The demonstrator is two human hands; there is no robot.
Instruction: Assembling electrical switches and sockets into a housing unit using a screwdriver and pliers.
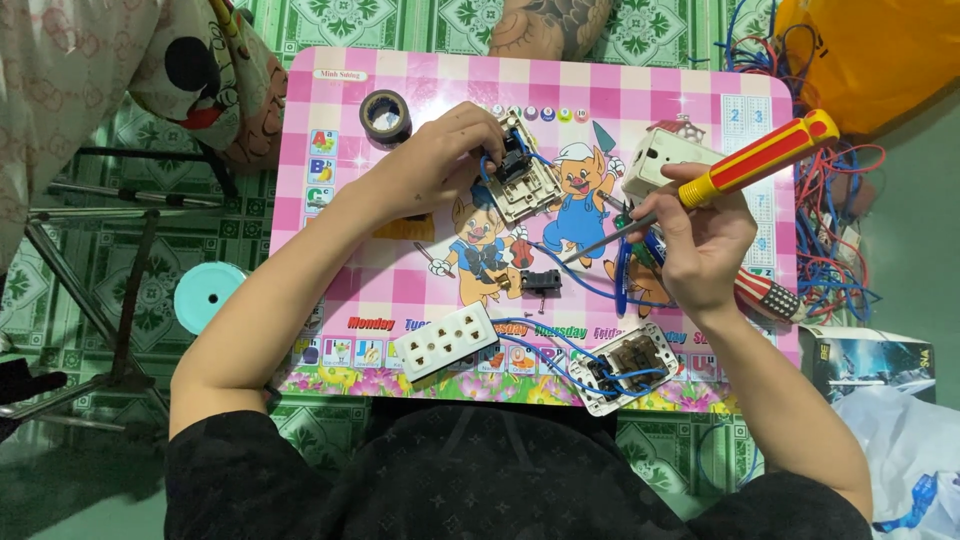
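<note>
Head view looks straight down on a low pink checked table [760,100] with a glossy printed top of cartoon pigs, set on a green patterned floor mat [60,290]. Far left on the mat lie thin metal stand legs [120,300] and a pale blue round plastic disc [208,293]. On the table's upper left sits a dark roll of insulating tape [385,115], matte and ring-shaped. Along the near edge lies a white rectangular socket strip [446,341] of smooth plastic with rows of pin holes. The left hand [440,160] comes in from the lower left and is curled down over a cream switch plate [520,175], its fingertips pinching the dark module and blue wire at the plate's upper part; the plate lies back-side up just under and right of that hand. A small black switch module [541,281] lies loose below it, with blue wire [590,291] trailing past. Near the front edge rests a second cream plate [630,365] with blue wires looped into it. The right hand [700,240] is closed in a fist-like grip around a screwdriver [755,160] with a red and yellow ribbed handle; its steel shaft slants down-left, the tip near the first plate but apart from it. A white box-shaped fitting [660,155] sits behind this hand. Tangled red and blue wires [835,230] heap at the far right beside an orange plastic bag [870,55].
</note>
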